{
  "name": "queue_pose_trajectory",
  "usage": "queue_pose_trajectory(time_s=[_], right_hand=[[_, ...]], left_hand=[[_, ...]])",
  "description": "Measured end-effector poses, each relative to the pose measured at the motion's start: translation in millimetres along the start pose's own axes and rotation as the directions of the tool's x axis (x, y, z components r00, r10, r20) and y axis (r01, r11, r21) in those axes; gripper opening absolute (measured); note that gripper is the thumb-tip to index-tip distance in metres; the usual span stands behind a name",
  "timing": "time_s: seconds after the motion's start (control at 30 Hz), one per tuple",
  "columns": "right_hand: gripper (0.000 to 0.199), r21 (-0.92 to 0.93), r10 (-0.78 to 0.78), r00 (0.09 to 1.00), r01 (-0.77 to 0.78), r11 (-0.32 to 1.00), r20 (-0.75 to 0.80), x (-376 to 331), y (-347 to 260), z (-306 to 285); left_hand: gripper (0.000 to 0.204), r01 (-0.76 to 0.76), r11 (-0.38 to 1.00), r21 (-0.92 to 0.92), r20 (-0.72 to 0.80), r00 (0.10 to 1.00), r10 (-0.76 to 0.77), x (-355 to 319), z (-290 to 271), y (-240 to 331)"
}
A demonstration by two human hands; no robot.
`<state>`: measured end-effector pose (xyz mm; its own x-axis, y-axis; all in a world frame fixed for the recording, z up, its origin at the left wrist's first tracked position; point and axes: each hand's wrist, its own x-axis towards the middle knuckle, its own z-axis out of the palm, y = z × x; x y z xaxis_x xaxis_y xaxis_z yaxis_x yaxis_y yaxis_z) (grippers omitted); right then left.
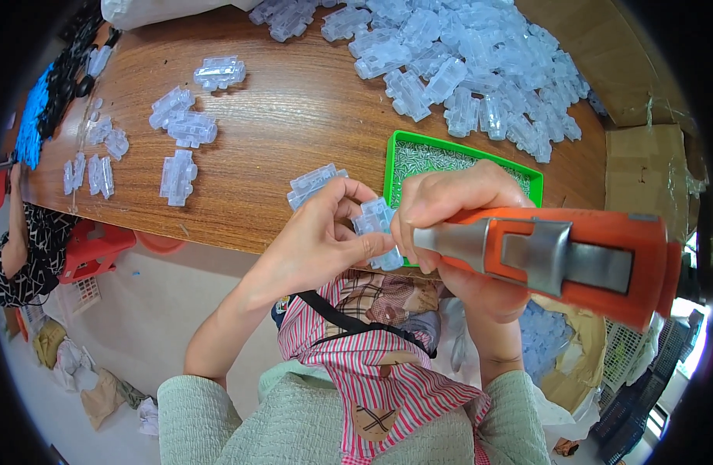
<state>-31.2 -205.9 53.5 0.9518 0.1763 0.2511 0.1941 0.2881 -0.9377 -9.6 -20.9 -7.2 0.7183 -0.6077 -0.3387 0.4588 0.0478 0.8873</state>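
Observation:
Between the thumb and fingers of my left hand (298, 244) is a clear plastic housing (374, 217), held over the table's near edge. My right hand (465, 194) wraps round the front of an orange power screwdriver (585, 223) with a grey metal clip; its body points away to the right. The fingers of the right hand hide the screwdriver's tip, which is close against the housing. Just behind the left fingers lies another clear housing (308, 186). A green tray (390, 159) of small silver screws (426, 157) sits behind the right hand, partly covered by it.
A large heap of clear housings (480, 70) covers the back right of the wooden table (287, 116). Several loose housings (178, 174) lie to the left. Cardboard (643, 163) stands at the right edge. Another person's arm (15, 232) shows at far left, near red stools (97, 248).

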Motion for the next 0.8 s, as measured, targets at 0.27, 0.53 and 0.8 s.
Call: queue_pose_trajectory(time_s=[0.27, 0.53, 0.8], right_hand=[[0.077, 0.072, 0.006, 0.999, -0.01, 0.997, 0.054, 7, -10, -13], [0.072, -0.015, -0.024, 0.981, 0.021, 1.0, -0.19, -6, 36, -20], [0.067, -0.041, -0.014, 0.982, 0.007, 0.999, -0.186, -8, 47, -23]], left_hand=[[0.056, 0.141, 0.923, 0.357, -0.067, 0.99, -0.125, -5, 7, 13], [0.046, -0.015, 0.999, 0.037, -0.067, 0.998, 0.018, -8, -1, 0], [0.036, 0.055, 0.997, -0.057, -0.076, 0.995, -0.059, -4, 5, -3]])
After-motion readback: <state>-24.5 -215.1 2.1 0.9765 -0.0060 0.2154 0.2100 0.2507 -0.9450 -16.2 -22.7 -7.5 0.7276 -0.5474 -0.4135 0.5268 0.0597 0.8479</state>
